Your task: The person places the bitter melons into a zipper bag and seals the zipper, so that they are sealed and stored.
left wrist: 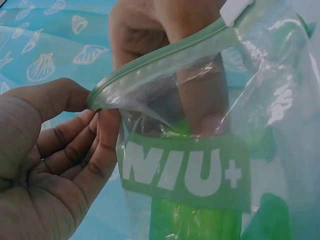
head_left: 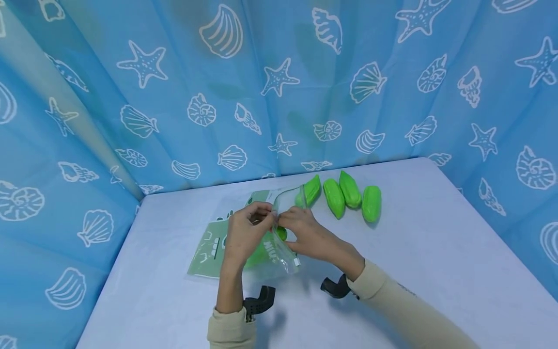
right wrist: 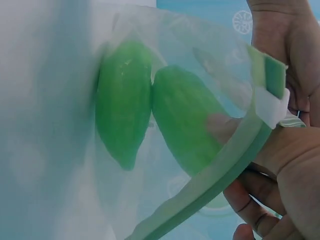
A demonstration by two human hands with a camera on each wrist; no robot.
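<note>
Nearest the person, two cream sleeves (head_left: 392,300) come in over the near edge of the pale table (head_left: 436,252), each wrist carrying a black camera mount (head_left: 259,300).

Just beyond them, toward the middle of the table and left of centre, lies a clear zip bag (head_left: 209,249) with green printing and white letters. The left hand (head_left: 244,235) pinches the bag's green zip strip (left wrist: 150,65) between thumb and curled fingers; the left wrist view shows the thumb pressed on the strip's end with the fingers (left wrist: 85,155) folded under it. The right hand (head_left: 307,235) grips the same top edge of the bag from the other side, its fingers curled round the plastic close to the white slider (right wrist: 270,105). The two hands are nearly touching over the bag's mouth, which is lifted off the table. Inside the bag, two green fruit-shaped pieces (right wrist: 150,110) lie side by side, touching, seen through the plastic.

Farther back, near the far edge of the table, four more green pieces (head_left: 344,196) lie in a loose row, the leftmost partly behind the raised bag.

Behind the table hangs a blue curtain (head_left: 279,87) printed with white shells and starfish, wrapping round the left and right sides.
</note>
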